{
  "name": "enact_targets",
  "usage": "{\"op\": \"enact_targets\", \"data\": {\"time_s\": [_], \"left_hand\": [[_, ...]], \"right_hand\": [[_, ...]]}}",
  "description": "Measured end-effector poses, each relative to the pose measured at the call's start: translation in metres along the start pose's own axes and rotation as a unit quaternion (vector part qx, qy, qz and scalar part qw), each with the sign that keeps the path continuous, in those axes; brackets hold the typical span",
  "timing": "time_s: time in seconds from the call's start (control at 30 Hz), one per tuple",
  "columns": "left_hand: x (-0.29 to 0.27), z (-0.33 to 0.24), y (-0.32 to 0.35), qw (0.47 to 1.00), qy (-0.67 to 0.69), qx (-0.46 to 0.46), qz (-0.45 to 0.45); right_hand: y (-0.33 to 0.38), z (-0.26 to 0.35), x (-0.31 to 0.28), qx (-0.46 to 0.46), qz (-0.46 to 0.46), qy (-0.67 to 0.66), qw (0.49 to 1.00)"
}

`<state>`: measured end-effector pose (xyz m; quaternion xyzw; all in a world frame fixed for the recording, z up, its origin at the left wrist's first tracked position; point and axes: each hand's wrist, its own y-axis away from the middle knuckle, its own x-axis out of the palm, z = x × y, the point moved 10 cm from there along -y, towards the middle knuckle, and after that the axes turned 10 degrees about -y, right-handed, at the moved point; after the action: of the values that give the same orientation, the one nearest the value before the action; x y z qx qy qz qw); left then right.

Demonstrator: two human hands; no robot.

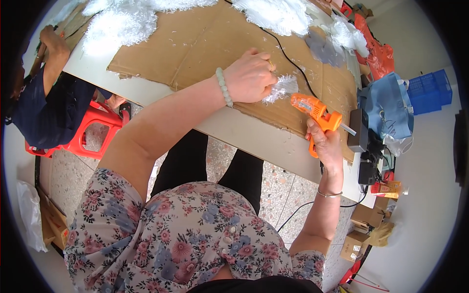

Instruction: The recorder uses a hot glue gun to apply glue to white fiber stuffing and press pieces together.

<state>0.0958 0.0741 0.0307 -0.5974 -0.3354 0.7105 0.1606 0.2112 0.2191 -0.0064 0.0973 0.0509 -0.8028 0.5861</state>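
My right hand (325, 144) is wrapped round the grip of an orange hot glue gun (312, 105). A pale glue stick (348, 129) pokes out of its back end, and the nozzle points left toward my left hand (251, 75). That hand is closed, its fingers curled at the edge of a small white feathery piece (282, 89) lying low over the cardboard sheet (195, 53). The fingertips on the piece are partly hidden by the hand itself. A small gap parts the glue gun from the white piece.
Fluffy white piles (124, 24) lie along the table's far side, beside grey translucent sheets (325, 49). A black cord (288, 51) crosses the cardboard. At right are a dark box (358, 129), a blue bag (388, 105) and a red bag (376, 49). Another person's arm (54, 56) is at left.
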Motion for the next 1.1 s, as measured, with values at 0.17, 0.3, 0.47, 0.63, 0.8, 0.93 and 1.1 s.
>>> {"op": "enact_targets", "data": {"time_s": [0.17, 0.3, 0.47, 0.63, 0.8, 0.93, 1.1], "left_hand": [[-0.002, -0.001, 0.001, 1.0, 0.001, -0.002, -0.014], [-0.002, 0.002, 0.003, 1.0, 0.004, -0.002, -0.011], [-0.002, 0.003, 0.003, 1.0, 0.004, -0.005, 0.005], [0.0, 0.001, 0.001, 1.0, -0.002, 0.003, -0.004], [-0.001, 0.002, 0.002, 1.0, 0.003, -0.005, -0.002], [0.001, 0.002, 0.002, 1.0, -0.004, -0.007, 0.02], [0.002, 0.002, 0.002, 1.0, -0.003, -0.005, 0.006]], "right_hand": [[-0.01, 0.0, 0.01, -0.009, 0.022, -0.002, 1.0], [-0.003, 0.014, 0.01, -0.01, -0.009, -0.036, 0.999], [0.004, 0.014, 0.004, -0.026, -0.001, -0.032, 0.999], [-0.003, 0.006, 0.018, 0.0, 0.009, 0.042, 0.999], [0.008, 0.03, -0.002, -0.081, -0.021, -0.076, 0.994], [0.011, 0.016, -0.024, -0.055, -0.055, 0.006, 0.997], [0.007, -0.001, -0.018, -0.006, -0.078, 0.046, 0.996]]}}
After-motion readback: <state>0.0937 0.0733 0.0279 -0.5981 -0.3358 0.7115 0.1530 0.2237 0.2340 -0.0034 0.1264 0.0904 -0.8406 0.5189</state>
